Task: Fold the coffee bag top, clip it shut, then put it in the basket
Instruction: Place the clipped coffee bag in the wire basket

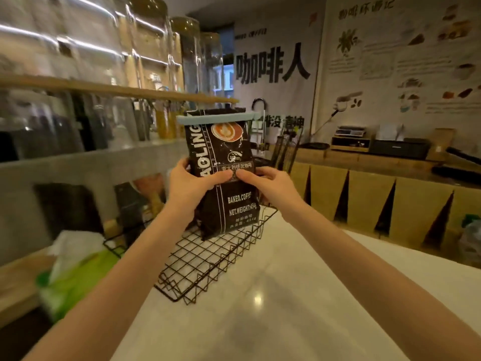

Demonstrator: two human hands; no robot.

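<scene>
On the white counter (273, 295), left to right: your left hand (190, 186) and right hand (270, 183) clamp the sides of the upright black coffee bag (223, 178), thumbs nearly meeting on its front. A pale blue sealing clip (218, 118) runs across its folded top, and its base sits in the black wire basket (208, 259).

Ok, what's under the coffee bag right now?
The wire basket sits under the coffee bag, which both hands, left and right, hold upright. The bag's bottom hides the mesh right behind it, so whether it touches the basket can't be told.
</scene>
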